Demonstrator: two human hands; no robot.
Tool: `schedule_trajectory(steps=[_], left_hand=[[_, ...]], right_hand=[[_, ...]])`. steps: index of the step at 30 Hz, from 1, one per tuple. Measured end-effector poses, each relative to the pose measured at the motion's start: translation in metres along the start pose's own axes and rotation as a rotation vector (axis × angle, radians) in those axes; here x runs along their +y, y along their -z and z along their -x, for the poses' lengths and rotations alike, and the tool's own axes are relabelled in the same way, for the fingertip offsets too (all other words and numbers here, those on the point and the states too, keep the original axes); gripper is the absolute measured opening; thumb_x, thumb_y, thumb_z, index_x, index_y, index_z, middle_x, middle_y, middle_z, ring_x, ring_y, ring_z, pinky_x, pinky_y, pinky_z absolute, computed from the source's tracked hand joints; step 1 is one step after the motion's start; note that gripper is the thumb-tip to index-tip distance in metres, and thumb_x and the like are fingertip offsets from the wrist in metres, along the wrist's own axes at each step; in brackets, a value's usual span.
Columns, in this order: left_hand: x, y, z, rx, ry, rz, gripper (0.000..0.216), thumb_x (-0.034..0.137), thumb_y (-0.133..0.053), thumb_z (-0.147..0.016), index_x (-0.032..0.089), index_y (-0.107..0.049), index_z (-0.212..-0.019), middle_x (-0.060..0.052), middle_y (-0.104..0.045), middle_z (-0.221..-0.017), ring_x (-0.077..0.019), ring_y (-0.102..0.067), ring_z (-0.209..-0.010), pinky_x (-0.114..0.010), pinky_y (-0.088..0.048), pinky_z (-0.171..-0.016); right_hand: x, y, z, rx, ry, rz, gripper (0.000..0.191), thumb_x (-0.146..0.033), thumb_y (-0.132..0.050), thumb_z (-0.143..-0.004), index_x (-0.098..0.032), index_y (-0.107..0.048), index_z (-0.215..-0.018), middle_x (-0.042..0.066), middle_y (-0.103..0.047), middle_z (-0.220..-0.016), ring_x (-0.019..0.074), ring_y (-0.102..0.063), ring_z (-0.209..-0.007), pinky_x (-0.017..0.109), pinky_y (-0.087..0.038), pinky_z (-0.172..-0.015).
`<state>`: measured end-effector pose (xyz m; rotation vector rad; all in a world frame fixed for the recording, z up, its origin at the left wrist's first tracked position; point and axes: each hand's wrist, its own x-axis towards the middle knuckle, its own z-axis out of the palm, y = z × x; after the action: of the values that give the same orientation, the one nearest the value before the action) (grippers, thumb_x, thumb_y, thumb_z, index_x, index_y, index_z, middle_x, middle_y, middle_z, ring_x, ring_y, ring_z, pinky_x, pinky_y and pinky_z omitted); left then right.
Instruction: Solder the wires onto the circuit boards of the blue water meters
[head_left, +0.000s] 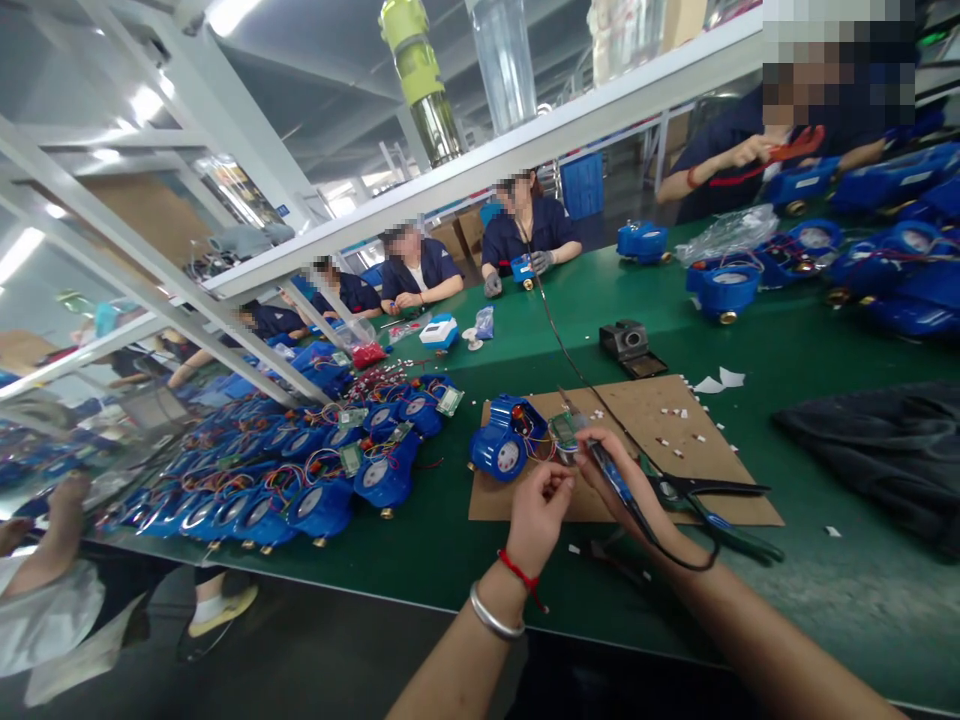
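My right hand (621, 485) grips a soldering iron (613, 472) with a blue handle; its tip points up and away, over a small green circuit board (562, 430). My left hand (540, 505) is closed in a pinch just left of it, near the board's lower edge. What its fingertips hold is too small to make out. Coloured wires join the board to a blue meter (501, 452) with a round white dial. Meter and board lie on a brown cardboard sheet (720, 470). The iron's black cord loops under my right wrist.
Black-handled pliers (712, 488) and a green-handled tool (742, 540) lie right of my right hand. Behind stands a black box (626, 345). Rows of blue meters (311, 505) fill the left; more (724, 285) stand right, beyond dark cloth (870, 450). Co-workers sit across the green table (525, 350).
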<state>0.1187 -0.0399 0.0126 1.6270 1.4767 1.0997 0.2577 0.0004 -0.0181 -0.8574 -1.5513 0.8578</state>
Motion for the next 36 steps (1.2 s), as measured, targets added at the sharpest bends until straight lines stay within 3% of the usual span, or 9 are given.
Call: schedule_trajectory(steps=[5,10,14,18,24,30,36], left_hand=[[-0.007,0.002,-0.005,0.046,0.016,-0.027,0.009,0.023,-0.057,-0.086,0.017,-0.063,-0.084,0.0,-0.061,-0.075,-0.0137,-0.055,-0.071,-0.024,-0.042,-0.066],[-0.024,0.007,-0.018,0.132,-0.028,-0.107,0.009,0.024,-0.056,-0.088,0.017,-0.062,-0.086,-0.001,-0.061,-0.077,-0.0144,-0.054,-0.07,-0.026,-0.041,-0.065],[-0.035,0.008,-0.037,0.188,-0.146,-0.265,0.006,0.019,-0.058,-0.087,0.018,-0.06,-0.081,-0.002,-0.057,-0.079,-0.0147,-0.052,-0.07,-0.027,-0.04,-0.064],[-0.044,0.003,-0.054,0.183,-0.222,-0.27,0.008,0.012,-0.057,-0.085,0.018,-0.057,-0.08,-0.006,-0.06,-0.099,-0.0138,-0.054,-0.073,-0.027,-0.043,-0.066],[-0.06,-0.007,-0.061,0.161,-0.182,-0.24,0.01,0.009,-0.054,-0.086,0.018,-0.055,-0.083,-0.006,-0.064,-0.104,-0.0122,-0.054,-0.07,-0.027,-0.044,-0.066],[-0.066,-0.007,-0.061,0.158,-0.171,-0.141,0.009,0.011,-0.053,-0.088,0.018,-0.054,-0.083,-0.007,-0.063,-0.105,-0.014,-0.058,-0.08,-0.026,-0.047,-0.067],[-0.067,-0.008,-0.061,0.166,-0.159,-0.132,0.01,0.01,-0.054,-0.087,0.019,-0.053,-0.082,-0.006,-0.063,-0.106,-0.0143,-0.058,-0.084,-0.027,-0.048,-0.071]], right_hand=[[-0.004,0.008,-0.008,0.054,-0.012,-0.006,0.023,-0.026,-0.053,-0.09,-0.025,-0.05,-0.113,0.004,-0.056,-0.099,0.0182,-0.058,-0.086,0.033,-0.048,-0.08],[0.013,0.019,-0.026,0.095,0.001,0.114,0.029,-0.028,-0.053,-0.09,-0.026,-0.048,-0.118,0.004,-0.057,-0.099,0.0183,-0.059,-0.081,0.034,-0.05,-0.077],[0.032,0.017,-0.034,0.021,0.101,0.29,0.036,-0.023,-0.048,-0.091,-0.028,-0.046,-0.127,0.007,-0.057,-0.109,0.0231,-0.06,-0.098,0.041,-0.048,-0.09],[0.043,0.008,-0.035,-0.039,0.141,0.344,0.04,-0.018,-0.045,-0.092,-0.028,-0.045,-0.131,0.009,-0.055,-0.117,0.0233,-0.06,-0.1,0.044,-0.049,-0.092],[0.028,0.014,-0.028,0.028,0.132,0.356,0.037,-0.02,-0.053,-0.092,-0.027,-0.052,-0.128,0.007,-0.063,-0.116,0.0236,-0.059,-0.11,0.042,-0.047,-0.097],[0.01,0.031,-0.008,0.221,-0.076,0.208,0.04,-0.028,-0.057,-0.091,-0.026,-0.052,-0.13,0.006,-0.068,-0.102,0.0222,-0.065,-0.093,0.04,-0.052,-0.084],[0.022,0.033,0.0,0.384,-0.124,-0.022,0.025,-0.027,-0.068,-0.083,-0.024,-0.058,-0.106,0.0,-0.063,-0.072,0.0162,-0.06,-0.061,0.029,-0.048,-0.055]])
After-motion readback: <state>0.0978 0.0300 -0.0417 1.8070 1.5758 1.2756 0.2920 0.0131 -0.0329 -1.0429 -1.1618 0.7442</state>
